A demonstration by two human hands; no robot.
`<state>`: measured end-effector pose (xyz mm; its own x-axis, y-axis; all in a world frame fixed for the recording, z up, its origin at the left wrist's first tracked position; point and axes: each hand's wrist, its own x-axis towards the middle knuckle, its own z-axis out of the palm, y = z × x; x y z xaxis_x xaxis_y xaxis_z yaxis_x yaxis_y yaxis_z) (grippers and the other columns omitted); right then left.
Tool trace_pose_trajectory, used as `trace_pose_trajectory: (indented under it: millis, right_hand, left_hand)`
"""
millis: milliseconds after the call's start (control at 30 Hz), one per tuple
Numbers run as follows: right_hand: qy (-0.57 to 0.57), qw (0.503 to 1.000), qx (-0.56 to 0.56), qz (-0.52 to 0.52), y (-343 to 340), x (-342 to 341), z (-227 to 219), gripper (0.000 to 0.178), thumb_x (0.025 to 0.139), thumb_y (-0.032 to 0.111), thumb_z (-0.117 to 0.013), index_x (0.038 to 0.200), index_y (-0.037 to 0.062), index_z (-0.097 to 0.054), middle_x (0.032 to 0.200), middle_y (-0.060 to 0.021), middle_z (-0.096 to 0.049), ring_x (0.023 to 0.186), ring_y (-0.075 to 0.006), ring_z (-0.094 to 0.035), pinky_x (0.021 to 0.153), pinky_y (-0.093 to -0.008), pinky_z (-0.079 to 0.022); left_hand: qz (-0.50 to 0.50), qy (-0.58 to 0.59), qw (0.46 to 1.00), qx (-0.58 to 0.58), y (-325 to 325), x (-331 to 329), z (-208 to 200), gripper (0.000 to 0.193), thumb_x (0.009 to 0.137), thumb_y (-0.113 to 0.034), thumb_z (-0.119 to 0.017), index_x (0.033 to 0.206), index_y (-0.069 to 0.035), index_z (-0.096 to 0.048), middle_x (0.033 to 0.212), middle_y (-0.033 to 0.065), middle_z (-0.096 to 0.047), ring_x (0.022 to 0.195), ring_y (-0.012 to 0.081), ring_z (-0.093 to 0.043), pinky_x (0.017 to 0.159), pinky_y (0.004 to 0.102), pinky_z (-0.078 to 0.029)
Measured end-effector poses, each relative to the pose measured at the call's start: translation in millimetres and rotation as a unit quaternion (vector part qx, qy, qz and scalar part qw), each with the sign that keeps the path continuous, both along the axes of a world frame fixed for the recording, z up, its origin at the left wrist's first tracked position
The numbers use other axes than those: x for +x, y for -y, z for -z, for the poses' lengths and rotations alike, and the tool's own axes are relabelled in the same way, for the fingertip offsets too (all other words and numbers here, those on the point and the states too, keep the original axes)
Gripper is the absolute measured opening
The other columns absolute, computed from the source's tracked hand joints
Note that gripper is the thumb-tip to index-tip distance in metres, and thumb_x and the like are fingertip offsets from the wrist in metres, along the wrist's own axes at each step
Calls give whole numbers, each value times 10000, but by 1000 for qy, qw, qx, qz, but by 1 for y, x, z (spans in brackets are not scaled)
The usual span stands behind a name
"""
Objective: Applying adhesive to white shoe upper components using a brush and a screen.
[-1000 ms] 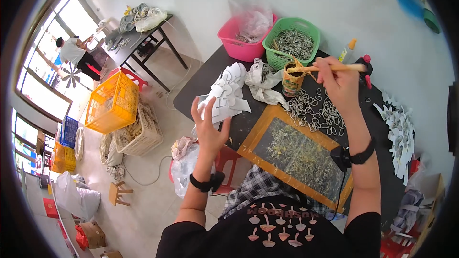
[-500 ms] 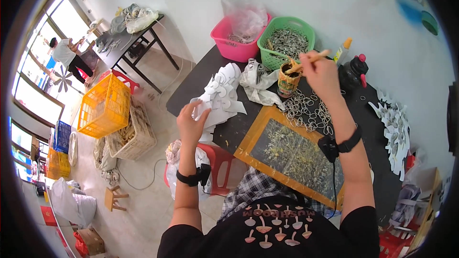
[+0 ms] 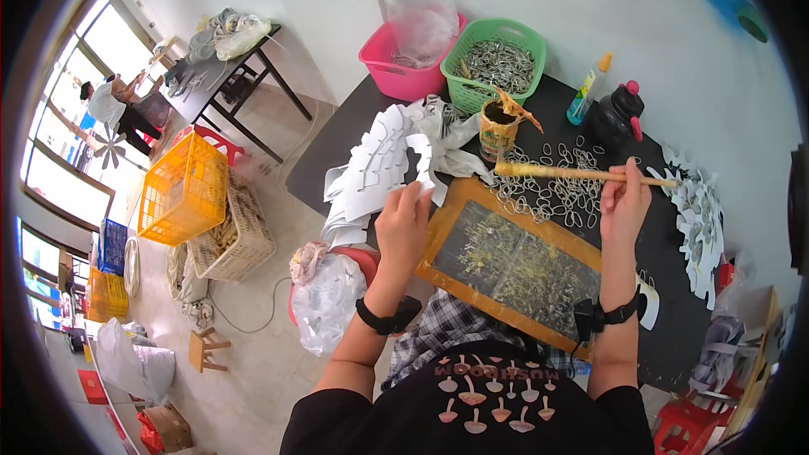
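My left hand (image 3: 403, 227) is closed, pinching a white curved cut-out piece (image 3: 420, 152) upright between the fingertips, just right of a stack of similar white pieces (image 3: 368, 160). In my right hand (image 3: 625, 206) is a wooden-handled brush (image 3: 565, 173), held almost level with its yellow-crusted end to the left. That end is near the base of a glue-smeared tin can (image 3: 499, 131), whose rim carries a dried brown flap. Below both hands lies a wood-framed dark board (image 3: 514, 265) spotted with yellow residue. Many metal oval rings (image 3: 552, 190) are scattered beyond the board.
A pink basket (image 3: 396, 76) and a green basket (image 3: 497, 93) of metal rings stand at the back. A glue bottle (image 3: 587, 93) and a black bottle (image 3: 619, 114) are near the wall. White cut pieces (image 3: 695, 227) hang along the table's right edge. A person works far left.
My left hand has moved right from the white stack and now lifts a curved piece. My right hand has drawn the brush out of the can and lowered it rightward.
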<state>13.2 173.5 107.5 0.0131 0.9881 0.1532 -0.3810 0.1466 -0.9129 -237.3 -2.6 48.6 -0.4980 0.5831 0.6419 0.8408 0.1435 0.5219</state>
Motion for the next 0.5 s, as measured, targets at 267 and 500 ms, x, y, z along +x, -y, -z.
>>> trace_pose_trajectory:
  millis: [267,500]
  right_hand:
    - [-290,925,-83,-230,17,54,27,237,956,197,-444,953,-7,-563,521,-9,-435,385,-51,-339,304,-186,-270]
    - [-339,907,-115,-223,28,67,37,291,899,186,-444,1015,-57,-553,685,-79,-551,491,-131,-450,421,-219,-403]
  left_hand:
    - [-46,91,989,-107,-15,-25,-16,150,834,-62,-569,971,-17,-613,878,158,-604,807,342,-591,708,402,-476]
    - [-22,-69,996,53,-10,11,-27,411,755,94,-531,1140,-32,-603,1110,189,-592,914,324,-628,739,357,-519]
